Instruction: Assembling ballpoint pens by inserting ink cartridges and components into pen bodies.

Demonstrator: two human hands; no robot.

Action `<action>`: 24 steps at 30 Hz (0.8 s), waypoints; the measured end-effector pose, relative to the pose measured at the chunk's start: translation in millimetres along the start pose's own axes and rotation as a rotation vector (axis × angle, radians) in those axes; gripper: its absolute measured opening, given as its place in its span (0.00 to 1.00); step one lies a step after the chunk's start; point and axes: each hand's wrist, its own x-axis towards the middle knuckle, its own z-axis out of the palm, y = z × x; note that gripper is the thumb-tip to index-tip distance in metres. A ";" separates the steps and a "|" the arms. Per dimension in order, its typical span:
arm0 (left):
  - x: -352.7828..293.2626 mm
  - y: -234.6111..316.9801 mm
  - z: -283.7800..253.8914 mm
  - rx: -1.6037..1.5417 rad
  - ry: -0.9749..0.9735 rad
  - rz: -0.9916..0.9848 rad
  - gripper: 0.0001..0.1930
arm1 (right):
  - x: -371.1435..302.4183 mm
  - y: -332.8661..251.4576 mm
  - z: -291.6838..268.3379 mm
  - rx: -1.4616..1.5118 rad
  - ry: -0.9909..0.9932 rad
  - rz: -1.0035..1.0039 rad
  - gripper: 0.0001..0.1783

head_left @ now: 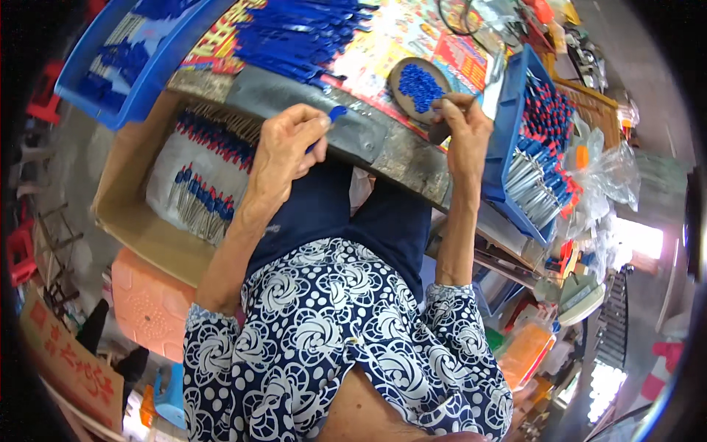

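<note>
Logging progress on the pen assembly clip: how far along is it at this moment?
Done: assembled blue-capped pieces fill the cardboard box and the blue tray on the person's right. In hand: the left hand holds a blue pen part in its grip; the right hand picks at the round dish of small blue caps. Left: a pile of blue barrels and many caps remain.
</note>
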 end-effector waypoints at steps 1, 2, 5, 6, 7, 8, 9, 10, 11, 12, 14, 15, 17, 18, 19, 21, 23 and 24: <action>0.0 1.3 -1.0 0.043 0.019 0.027 0.07 | 0.8 -2.7 1.0 -0.115 -0.003 0.032 0.07; 1.9 2.7 -1.5 0.084 0.040 0.054 0.07 | 2.4 -7.5 1.1 -0.240 -0.037 0.023 0.08; 11.0 12.4 -0.6 0.241 0.079 0.179 0.08 | 15.6 9.7 -2.7 -0.421 -0.042 -0.078 0.08; 17.3 15.3 -3.4 0.323 0.074 0.236 0.08 | 17.6 13.3 -4.7 -0.514 -0.049 -0.080 0.08; 23.3 19.6 -6.7 0.324 0.071 0.236 0.08 | 19.1 13.6 -2.9 -0.604 -0.063 -0.082 0.09; 31.0 24.1 -9.6 0.510 0.115 0.333 0.09 | 20.5 13.8 -1.7 -0.604 -0.060 -0.081 0.09; 39.1 28.4 -12.1 0.696 0.160 0.431 0.09 | 21.9 14.1 -0.8 -0.683 -0.075 -0.126 0.09; 47.7 31.8 -16.7 0.697 0.163 0.430 0.09 | 24.0 16.1 2.0 -0.759 -0.095 -0.173 0.08; 55.8 36.5 -20.9 0.818 0.205 0.529 0.09 | 26.0 17.8 4.6 -0.757 -0.098 -0.175 0.08; 64.0 41.1 -23.6 0.939 0.247 0.628 0.09 | 27.8 20.0 7.1 -0.769 -0.120 -0.226 0.08; 79.7 47.4 -28.0 0.975 0.278 0.591 0.08 | 29.8 19.8 10.8 -0.781 -0.143 -0.280 0.09; 88.8 47.7 -32.3 1.068 0.304 0.713 0.07 | 30.5 19.3 12.4 -0.796 -0.144 -0.292 0.08; 101.6 50.8 -38.0 1.185 0.345 0.872 0.06 | 31.3 16.3 16.8 -0.803 -0.153 -0.309 0.08; 106.0 52.5 -39.4 1.190 0.356 0.872 0.06 | 32.7 13.7 18.7 -0.834 -0.152 -0.311 0.08; 110.2 50.4 -42.9 1.229 0.360 0.922 0.05 | 33.6 14.5 22.4 -0.862 -0.158 -0.313 0.08; 118.0 50.9 -45.4 1.234 0.346 1.060 0.04 | 34.7 19.3 18.4 -0.875 -0.165 -0.338 0.08; 130.4 42.8 -44.6 1.250 0.338 1.081 0.02 | 37.0 19.8 15.8 -0.896 -0.182 -0.315 0.07; 132.8 41.8 -46.2 1.247 0.354 1.043 0.02 | 36.2 17.9 16.6 -0.890 -0.206 -0.285 0.06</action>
